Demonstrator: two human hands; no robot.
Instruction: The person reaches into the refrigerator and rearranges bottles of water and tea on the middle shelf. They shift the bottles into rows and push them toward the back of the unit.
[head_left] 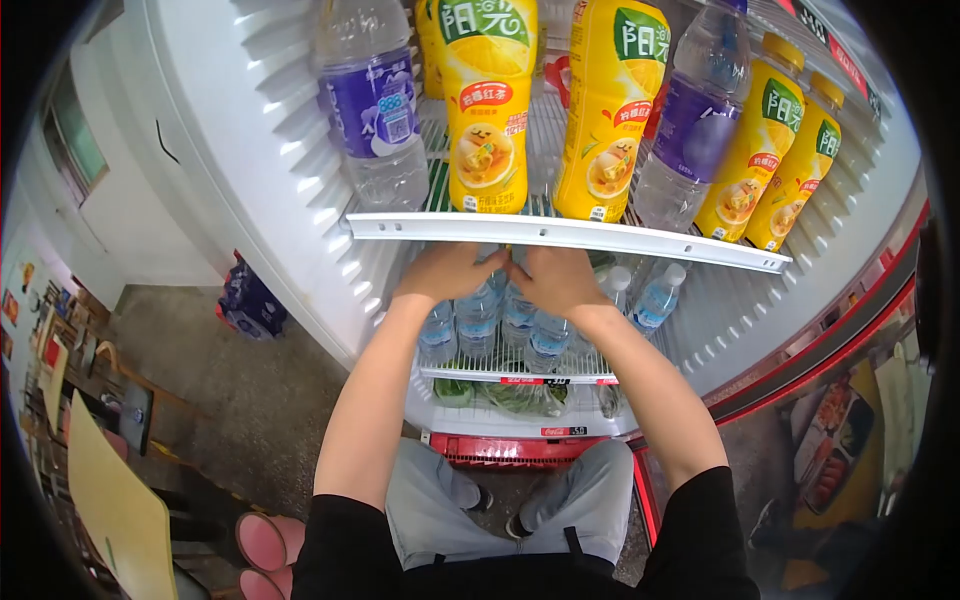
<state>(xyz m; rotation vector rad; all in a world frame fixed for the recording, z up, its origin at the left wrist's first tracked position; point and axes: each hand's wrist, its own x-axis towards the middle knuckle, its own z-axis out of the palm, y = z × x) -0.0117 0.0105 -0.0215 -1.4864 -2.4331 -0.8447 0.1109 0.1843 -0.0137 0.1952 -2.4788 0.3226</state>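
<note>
Both hands reach under the white front rail (pixel 570 234) of the upper shelf in an open fridge, above the water bottles on the shelf below. My left hand (pixel 452 272) is curled, its fingers pointing toward the other hand. My right hand (pixel 560 280) is bent inward too, with the fingertips of both hands close together. Whatever they grip is hidden by the hands and the rail. Beneath them stand small clear bottles with pale blue labels, such as a water bottle (pixel 549 340) and another bottle (pixel 477 325). To the right, a further water bottle (pixel 657 298) leans.
Yellow tea bottles (pixel 487 110) and large purple-labelled bottles (pixel 372 110) line the upper shelf. Leafy greens (pixel 515 397) lie at the fridge bottom. The glass door (pixel 840 430) stands open at right. A purple pack (pixel 252 297), pink stools (pixel 268 540) and a table (pixel 115 490) are at left.
</note>
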